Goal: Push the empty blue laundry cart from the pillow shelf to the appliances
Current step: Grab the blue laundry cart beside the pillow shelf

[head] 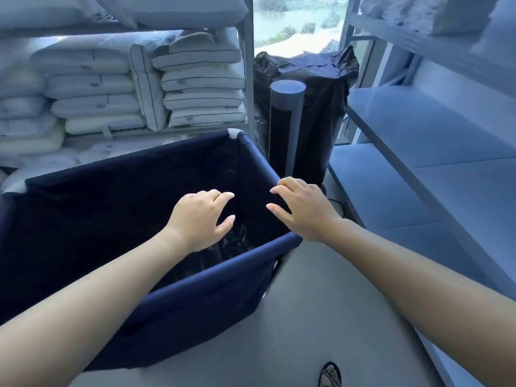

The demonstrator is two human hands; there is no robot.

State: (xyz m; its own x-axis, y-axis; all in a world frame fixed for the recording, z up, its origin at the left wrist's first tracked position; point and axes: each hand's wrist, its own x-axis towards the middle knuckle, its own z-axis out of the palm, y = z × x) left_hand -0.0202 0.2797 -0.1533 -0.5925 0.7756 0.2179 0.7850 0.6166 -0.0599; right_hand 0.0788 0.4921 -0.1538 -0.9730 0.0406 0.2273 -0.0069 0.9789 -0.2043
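Observation:
The blue fabric laundry cart (201, 300) fills the lower left, its dark inside holding nothing I can see. It stands right in front of the pillow shelf (248, 79), which is stacked with white pillows. My left hand (199, 219) hovers over the cart's opening with fingers spread, touching nothing. My right hand (303, 209) reaches over the cart's right rim, fingers apart and curled just above the rail; I cannot tell whether it touches the fabric. No appliances are in view.
A tall dark cylinder with a grey top (286, 127) and a black covered bin (312, 88) stand past the cart's right corner by the window. Empty grey shelving (424, 141) runs along the right. Grey floor (312, 331) lies between, with a sandalled foot (331, 374) at the bottom.

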